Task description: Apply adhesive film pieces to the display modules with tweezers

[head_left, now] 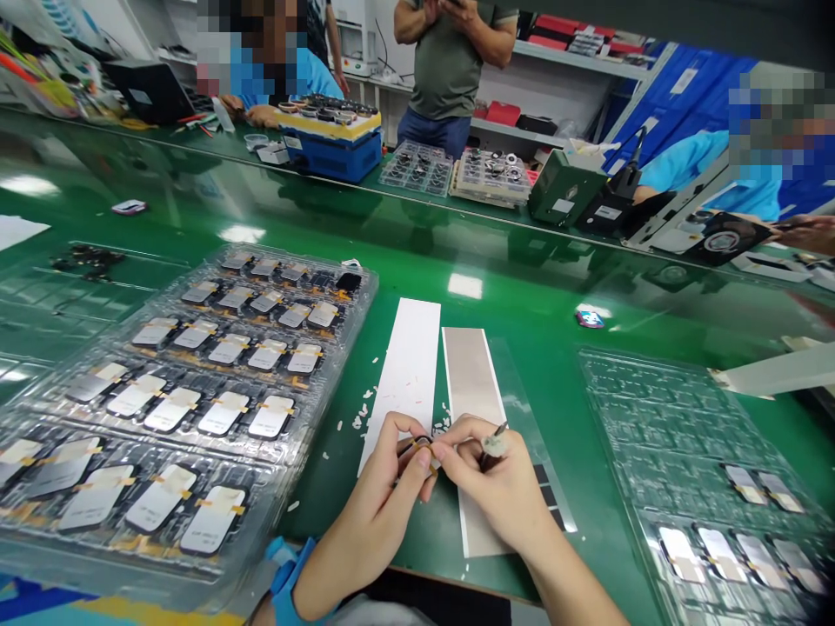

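My left hand (384, 487) pinches a small dark-edged screen module (424, 445) with an orange flex strip, mostly hidden by the fingers. The fingertips of my right hand (489, 469) meet its right edge. Tucked in that hand is a thin dark tool with a whitish wad (496, 442) around it; its kind is unclear. Under and beyond the hands lie a white paper strip (408, 365) and a beige strip with white borders (470, 374). Small white scraps (361, 417) are scattered beside the white strip.
A clear tray (365, 304) on the left carries rows of silver-backed screen modules (173, 409). Another clear tray (626, 409) on the right has several modules (718, 552) near its front. Across the raised green ledge, people work behind a blue box (339, 152) and stacked trays (492, 178).
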The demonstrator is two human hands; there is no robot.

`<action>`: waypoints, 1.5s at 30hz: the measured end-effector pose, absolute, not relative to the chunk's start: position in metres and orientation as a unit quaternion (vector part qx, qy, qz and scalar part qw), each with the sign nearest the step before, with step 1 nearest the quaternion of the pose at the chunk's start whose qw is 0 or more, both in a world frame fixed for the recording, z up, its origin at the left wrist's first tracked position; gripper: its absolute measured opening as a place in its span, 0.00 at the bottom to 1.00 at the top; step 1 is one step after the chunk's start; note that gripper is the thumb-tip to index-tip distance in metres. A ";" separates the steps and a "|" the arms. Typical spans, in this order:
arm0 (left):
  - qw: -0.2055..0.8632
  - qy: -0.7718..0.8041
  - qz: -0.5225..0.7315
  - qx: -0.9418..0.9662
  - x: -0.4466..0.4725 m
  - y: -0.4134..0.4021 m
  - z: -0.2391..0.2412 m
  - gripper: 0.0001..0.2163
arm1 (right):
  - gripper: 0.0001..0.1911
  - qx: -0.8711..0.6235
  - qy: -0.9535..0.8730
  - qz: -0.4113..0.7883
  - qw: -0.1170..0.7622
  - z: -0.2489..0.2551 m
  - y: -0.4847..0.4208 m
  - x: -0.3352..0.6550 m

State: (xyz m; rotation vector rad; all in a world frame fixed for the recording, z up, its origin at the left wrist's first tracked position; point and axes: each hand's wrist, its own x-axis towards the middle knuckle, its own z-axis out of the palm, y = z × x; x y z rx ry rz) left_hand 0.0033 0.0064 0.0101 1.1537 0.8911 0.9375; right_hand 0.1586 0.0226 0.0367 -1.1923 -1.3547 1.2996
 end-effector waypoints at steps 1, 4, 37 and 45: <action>0.649 0.390 0.411 0.507 0.003 0.006 0.010 0.10 | 0.10 -0.481 -0.546 0.526 0.440 0.037 0.023 0.159; 0.651 0.387 0.408 0.510 0.003 0.006 0.011 0.10 | 0.11 -0.487 -0.542 0.533 0.430 0.036 0.023 0.160; 0.242 0.267 0.194 0.912 0.022 -0.012 0.020 0.12 | 0.02 -0.572 -0.538 0.340 0.517 -0.006 -0.039 0.223; 0.191 0.275 0.160 0.929 0.025 -0.018 0.008 0.09 | 0.03 -0.574 -0.531 0.333 0.528 -0.006 -0.038 0.219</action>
